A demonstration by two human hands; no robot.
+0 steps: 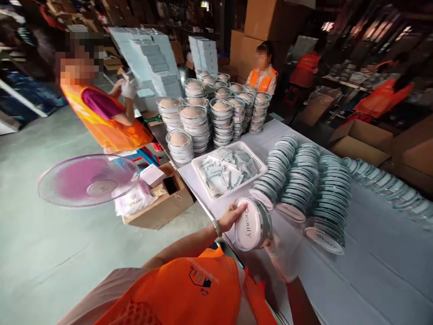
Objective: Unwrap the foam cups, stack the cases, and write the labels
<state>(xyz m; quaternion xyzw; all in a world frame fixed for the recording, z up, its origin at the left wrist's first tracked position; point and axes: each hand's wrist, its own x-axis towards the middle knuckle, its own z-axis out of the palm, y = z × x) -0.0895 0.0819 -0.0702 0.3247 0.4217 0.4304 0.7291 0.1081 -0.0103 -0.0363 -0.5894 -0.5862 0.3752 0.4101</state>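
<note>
Over the table's near edge, my left hand [230, 217] grips a short stack of round clear cases [249, 225], thumb across the pale pink front face with "beauty" lettering. My right hand [281, 258], in a whitish glove and blurred by motion, holds the lower right side of that stack; some of its fingers are hidden. Just beyond lies a white plastic basket [209, 193] of small printed sachets [221, 174]. Long leaning rows of similar round cases [291, 189] lie to the right of my hands.
Tall piles of clear cases with beige contents [193, 119] stand at the table's [379, 275] far end. A pink fan [89, 181] and an open carton [162, 208] are at left. Co-workers in orange vests [104, 119] sit around; cardboard boxes [361, 140] stand at right.
</note>
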